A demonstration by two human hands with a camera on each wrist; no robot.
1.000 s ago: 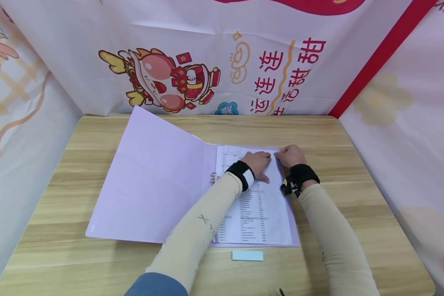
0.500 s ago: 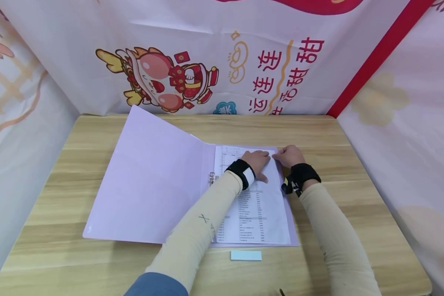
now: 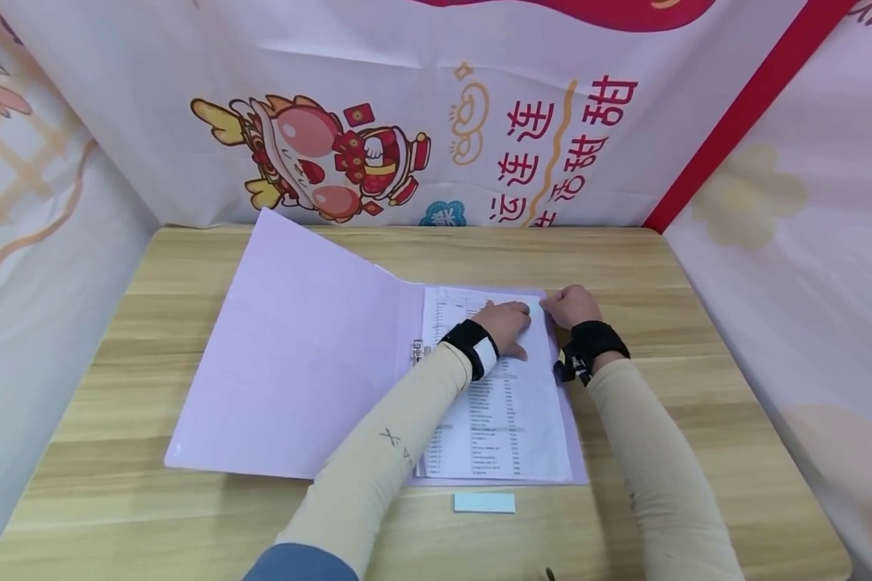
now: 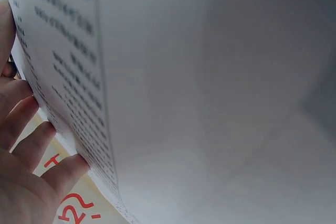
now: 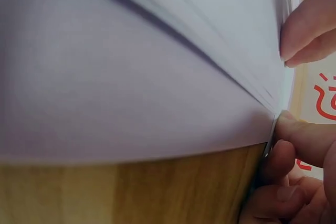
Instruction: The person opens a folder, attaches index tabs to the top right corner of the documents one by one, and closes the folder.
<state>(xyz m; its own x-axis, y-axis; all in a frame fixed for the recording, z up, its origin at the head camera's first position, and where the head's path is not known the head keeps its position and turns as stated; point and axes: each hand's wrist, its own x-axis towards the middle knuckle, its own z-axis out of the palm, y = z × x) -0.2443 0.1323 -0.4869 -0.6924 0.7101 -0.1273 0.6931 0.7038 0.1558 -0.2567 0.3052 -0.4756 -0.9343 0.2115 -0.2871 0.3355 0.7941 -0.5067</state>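
Note:
A lilac ring binder (image 3: 298,347) lies spread on the table, its left cover tilted up. On its right side rests a stack of printed sheets (image 3: 494,428), near the metal clip (image 3: 417,349). My left hand (image 3: 507,324) rests on the upper part of the top sheet, fingers spread and fingertips touching the page (image 4: 68,77). My right hand (image 3: 572,307) pinches the upper right corner of the sheets; in the right wrist view the thumb (image 5: 304,135) presses where the page edges (image 5: 231,66) meet. A small pale blue patch (image 3: 534,307) shows between the hands; its kind cannot be told.
A pale blue sticky-note pad (image 3: 484,503) lies on the wooden table (image 3: 102,403) just in front of the binder. A dark thin tip (image 3: 550,574) shows at the bottom edge. Printed cloth (image 3: 378,48) stands behind the table and along both sides.
My left hand has shifted slightly down the page, and one of its fingers now lifts a little. My right hand stays at the sheets' corner. The binder has not moved.

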